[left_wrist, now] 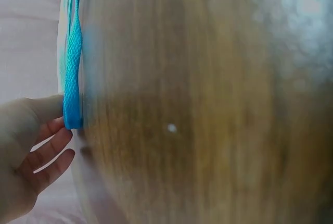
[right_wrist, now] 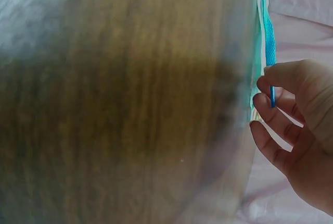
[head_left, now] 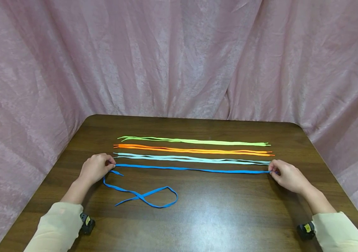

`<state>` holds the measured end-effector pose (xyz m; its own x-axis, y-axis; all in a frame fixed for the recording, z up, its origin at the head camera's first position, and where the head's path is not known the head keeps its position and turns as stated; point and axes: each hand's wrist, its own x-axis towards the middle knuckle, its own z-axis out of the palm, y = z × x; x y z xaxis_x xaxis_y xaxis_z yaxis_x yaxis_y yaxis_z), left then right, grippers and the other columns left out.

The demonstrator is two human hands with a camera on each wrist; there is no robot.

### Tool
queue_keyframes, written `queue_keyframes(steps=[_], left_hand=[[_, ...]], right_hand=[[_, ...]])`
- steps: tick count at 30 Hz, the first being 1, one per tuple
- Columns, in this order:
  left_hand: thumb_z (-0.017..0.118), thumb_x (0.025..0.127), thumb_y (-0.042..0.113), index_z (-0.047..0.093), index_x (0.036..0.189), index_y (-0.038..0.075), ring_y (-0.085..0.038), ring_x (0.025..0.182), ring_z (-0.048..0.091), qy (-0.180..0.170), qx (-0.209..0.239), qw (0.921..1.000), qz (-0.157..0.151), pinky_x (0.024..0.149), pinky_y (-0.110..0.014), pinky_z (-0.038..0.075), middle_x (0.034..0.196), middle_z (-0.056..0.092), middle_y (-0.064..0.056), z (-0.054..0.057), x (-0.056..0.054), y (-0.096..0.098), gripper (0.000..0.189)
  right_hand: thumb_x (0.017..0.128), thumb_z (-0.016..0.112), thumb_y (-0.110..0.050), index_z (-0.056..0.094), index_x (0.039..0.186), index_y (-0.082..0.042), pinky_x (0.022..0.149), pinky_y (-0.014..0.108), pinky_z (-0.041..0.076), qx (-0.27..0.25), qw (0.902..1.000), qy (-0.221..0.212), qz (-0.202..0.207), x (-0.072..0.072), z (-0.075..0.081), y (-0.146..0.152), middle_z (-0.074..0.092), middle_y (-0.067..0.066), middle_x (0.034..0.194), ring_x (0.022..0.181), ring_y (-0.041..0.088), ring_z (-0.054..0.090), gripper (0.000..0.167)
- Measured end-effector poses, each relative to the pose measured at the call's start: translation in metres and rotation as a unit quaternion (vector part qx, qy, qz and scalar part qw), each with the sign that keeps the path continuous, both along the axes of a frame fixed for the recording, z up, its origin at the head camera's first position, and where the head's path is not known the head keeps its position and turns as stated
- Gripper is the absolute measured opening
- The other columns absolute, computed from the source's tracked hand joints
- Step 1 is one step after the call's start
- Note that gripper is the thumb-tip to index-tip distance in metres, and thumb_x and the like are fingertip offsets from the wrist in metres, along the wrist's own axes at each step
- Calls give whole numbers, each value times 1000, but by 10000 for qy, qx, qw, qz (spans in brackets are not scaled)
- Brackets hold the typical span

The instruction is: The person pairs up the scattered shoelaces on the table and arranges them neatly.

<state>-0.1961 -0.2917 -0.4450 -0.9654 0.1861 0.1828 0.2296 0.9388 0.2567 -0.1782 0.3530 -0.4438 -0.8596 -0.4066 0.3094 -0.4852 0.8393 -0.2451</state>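
A flat blue shoelace [head_left: 191, 169] stretches straight across the table between the two hands. My left hand [head_left: 95, 168] pinches it at the left, where the left wrist view shows the lace [left_wrist: 73, 73] bending back at the fingertips. A short blue tip and a loose blue length [head_left: 157, 206], crossed into a loop, lie below that hand; whether they belong to the same lace I cannot tell. At the right, my right hand [head_left: 287, 176] pinches the other end, its tip [right_wrist: 272, 98] hanging past thumb and forefinger. Light blue laces [head_left: 172, 158] lie just beyond.
Orange laces [head_left: 179, 150] and yellow-green laces [head_left: 191, 141] lie farther back, roughly parallel to the light blue ones. They rest on a dark wooden table [head_left: 217, 217] with rounded far corners. Pink curtains [head_left: 179, 59] hang behind and at both sides.
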Motion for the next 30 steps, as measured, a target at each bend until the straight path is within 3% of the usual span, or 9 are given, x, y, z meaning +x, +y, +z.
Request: queue_keyframes(steps=[19,30], left_hand=[[73,76,15,68,78,17,-16,65,52,-11,0,10000,10,52,-35,42,75,57,3,-2,0,2,6],[72,77,14,66,76,19,-16,65,53,-54,47,10000,10,52,-34,41,73,56,4,-3,-3,4,7]], right_hand=[[64,70,7,55,74,-16,56,24,38,101,9993,313,181,-5,-10,6,46,-10,70,66,5,44,29],[66,71,7,56,74,-14,57,26,39,177,9997,166,14,-5,-7,8,47,-7,71,66,8,44,27]])
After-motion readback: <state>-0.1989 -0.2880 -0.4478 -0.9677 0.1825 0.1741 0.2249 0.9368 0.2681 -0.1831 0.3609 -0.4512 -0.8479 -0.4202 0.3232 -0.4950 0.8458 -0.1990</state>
